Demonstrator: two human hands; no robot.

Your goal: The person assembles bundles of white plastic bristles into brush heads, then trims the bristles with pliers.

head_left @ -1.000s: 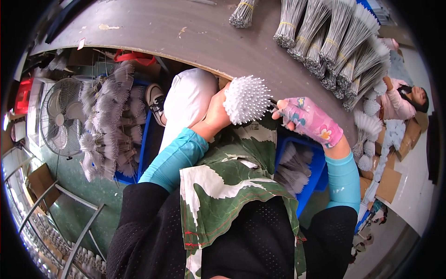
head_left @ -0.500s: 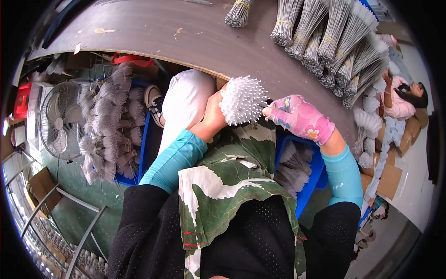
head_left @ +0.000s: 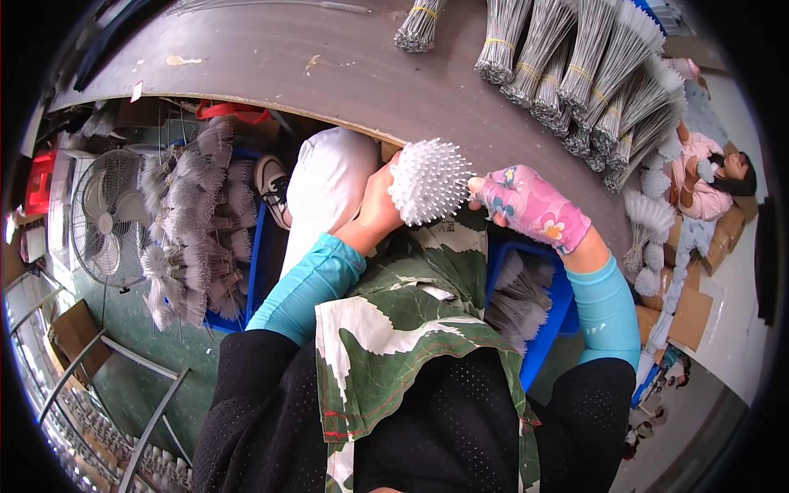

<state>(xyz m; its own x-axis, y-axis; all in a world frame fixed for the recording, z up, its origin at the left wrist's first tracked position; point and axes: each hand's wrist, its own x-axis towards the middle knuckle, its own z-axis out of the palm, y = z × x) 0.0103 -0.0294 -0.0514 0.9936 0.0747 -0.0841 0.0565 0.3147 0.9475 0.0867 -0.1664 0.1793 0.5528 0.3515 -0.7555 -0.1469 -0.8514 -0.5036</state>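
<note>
My left hand (head_left: 380,195) is wrapped round a bundle of thin brushes (head_left: 429,182), whose white bristle tips make a rounded, dotted end turned toward the right. It is held beside the table edge, over my lap. Just right of these tips is my right hand (head_left: 534,207), in a pink flowered glove that leaves the fingertips bare. Its fingers are curled with the thumb near the outer tips; anything pinched there is too small to make out. The left fingers are partly hidden behind the bundle.
Banded wire-stemmed brush bundles (head_left: 567,74) lie on the brown table (head_left: 271,57). A blue bin (head_left: 549,333) holding more brushes stands at my right. To the left are hanging brush clusters (head_left: 193,214), a fan (head_left: 107,220) and a metal frame (head_left: 156,411). Another person (head_left: 707,177) sits far right.
My right hand has shifted slightly and its lower fingers show more beneath the thumb. My left hand keeps the brush bundle in nearly the same place. The other person's arms have moved.
</note>
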